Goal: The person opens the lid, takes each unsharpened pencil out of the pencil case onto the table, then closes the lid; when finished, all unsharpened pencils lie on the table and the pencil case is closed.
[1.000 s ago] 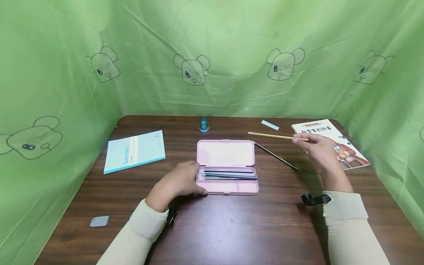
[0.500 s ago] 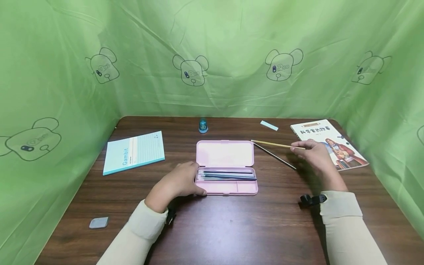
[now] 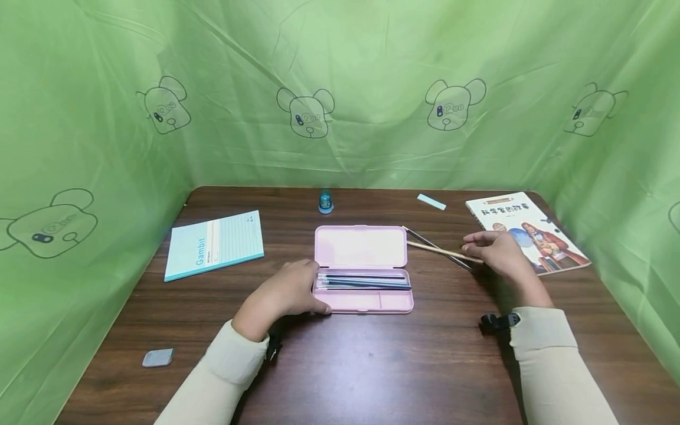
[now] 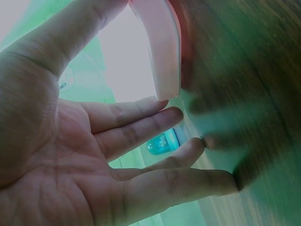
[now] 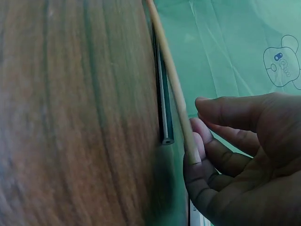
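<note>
My left hand (image 3: 289, 289) pinches the left end of an opened pink pencil case (image 3: 354, 300) between thumb and index finger. In the left wrist view its other fingers stretch beyond the case (image 4: 164, 56). Several dark pencils (image 3: 363, 282) lie in the long compartment. At right, my right hand (image 3: 499, 254) hovers low beside a yellow pencil (image 3: 443, 251) that crosses over a dark pencil (image 3: 425, 240). The right wrist view shows the yellow pencil's near end (image 5: 192, 150) against the lower fingers, with the thumb (image 5: 225, 110) apart from it.
A blue notebook (image 3: 215, 245) lies at left, with a grey eraser (image 3: 157, 358) nearer the front. Toward the back stand a teal pencil sharpener (image 3: 326, 202) and a light blue strip (image 3: 431, 202). An illustrated book (image 3: 531, 233) lies at right. Green curtains (image 3: 372, 159) enclose the table.
My right hand has lowered the yellow pencil toward me onto the dark pencil, and its thumb has come off it. My left hand keeps its place at the pencil case.
</note>
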Available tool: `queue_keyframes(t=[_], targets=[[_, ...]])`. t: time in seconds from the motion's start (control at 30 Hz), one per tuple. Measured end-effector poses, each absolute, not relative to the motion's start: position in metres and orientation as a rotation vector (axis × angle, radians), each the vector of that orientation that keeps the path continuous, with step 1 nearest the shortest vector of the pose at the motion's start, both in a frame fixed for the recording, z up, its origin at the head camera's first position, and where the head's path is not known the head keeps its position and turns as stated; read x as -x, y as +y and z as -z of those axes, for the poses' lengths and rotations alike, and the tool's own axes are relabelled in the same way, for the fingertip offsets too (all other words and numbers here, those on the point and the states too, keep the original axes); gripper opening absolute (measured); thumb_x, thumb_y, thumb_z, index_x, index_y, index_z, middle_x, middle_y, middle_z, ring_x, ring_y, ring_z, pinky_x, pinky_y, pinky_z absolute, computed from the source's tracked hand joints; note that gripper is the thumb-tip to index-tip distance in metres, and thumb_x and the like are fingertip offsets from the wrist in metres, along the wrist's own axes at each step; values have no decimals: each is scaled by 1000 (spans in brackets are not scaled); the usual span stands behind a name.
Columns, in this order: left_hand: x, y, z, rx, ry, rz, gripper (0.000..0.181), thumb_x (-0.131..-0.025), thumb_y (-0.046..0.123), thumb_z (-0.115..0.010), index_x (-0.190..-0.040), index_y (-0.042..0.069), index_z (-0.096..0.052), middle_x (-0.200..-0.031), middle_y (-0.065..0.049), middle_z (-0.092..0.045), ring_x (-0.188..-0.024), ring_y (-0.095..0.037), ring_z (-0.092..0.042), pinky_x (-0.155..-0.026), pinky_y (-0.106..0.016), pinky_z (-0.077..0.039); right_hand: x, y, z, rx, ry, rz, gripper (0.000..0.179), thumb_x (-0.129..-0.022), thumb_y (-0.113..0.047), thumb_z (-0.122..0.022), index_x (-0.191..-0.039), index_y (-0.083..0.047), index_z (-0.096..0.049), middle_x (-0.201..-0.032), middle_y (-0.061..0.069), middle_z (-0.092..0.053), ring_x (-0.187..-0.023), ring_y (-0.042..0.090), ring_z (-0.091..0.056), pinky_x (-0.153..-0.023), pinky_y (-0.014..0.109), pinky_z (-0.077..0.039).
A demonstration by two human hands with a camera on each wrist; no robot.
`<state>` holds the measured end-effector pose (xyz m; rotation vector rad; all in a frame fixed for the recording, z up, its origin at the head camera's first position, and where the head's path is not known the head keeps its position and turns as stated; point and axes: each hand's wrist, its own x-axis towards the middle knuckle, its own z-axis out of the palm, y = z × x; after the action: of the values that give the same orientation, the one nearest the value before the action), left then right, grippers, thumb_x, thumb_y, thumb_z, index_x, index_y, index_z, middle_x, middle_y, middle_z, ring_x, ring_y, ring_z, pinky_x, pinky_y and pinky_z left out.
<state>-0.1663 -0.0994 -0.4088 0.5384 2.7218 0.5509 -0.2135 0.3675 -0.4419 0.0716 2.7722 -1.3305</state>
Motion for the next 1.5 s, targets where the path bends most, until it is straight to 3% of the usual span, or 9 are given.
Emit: queue_keyframes(t=[0.17, 0.43, 0.73, 1.0, 1.5], targets=[[166, -100, 409, -533, 2716, -556, 75, -79, 41, -102, -130, -2, -69, -114, -8, -72, -105, -26, -64, -109, -50, -54, 211, 358, 434, -12, 2783, 1326, 40, -104, -17, -79, -134, 9, -73, -109, 8, -86, -85, -7, -67, -77, 15, -53], [166, -101, 409, -533, 2723, -550, 73, -79, 41, -102, -128, -2, -69, -113, -8, -71, -105, -26, -65, -108, -50, -55, 203, 331, 410, 96, 2788, 1252, 37, -103, -18, -82, -134, 2, -76, -117, 15, -85, -93, -7, -69, -85, 12, -51], [166, -102, 410, -516, 2717, -553, 76, -79, 42, -102, -131, -2, -68, -116, -8, -72, -106, -26, -64, -107, -49, -55, 185, 266, 398, 512, 2662, 1184, 28, -100, -12, -83, -127, -4, -80, -111, 8, -84, -102, 16, -75, -90, 26, -60], [166, -100, 409, -518, 2715, -550, 67, -79, 43, -102, -121, 2, -70, -107, -4, -68, -101, -24, -62, -102, -46, -56, 173, 223, 416, 703, 2660, 926, 28, -96, -6, -84, -125, -7, -83, -119, 4, -84, -112, 20, -75, -100, 46, -62], [165, -99, 408, -506, 2713, -558, 72, -79, 42, -102, -128, 0, -69, -114, -7, -71, -106, -27, -64, -106, -48, -55, 174, 217, 427, 762, 2689, 835, 22, -96, 1, -81, -116, -9, -85, -108, 1, -84, -105, 16, -76, -95, 42, -63]])
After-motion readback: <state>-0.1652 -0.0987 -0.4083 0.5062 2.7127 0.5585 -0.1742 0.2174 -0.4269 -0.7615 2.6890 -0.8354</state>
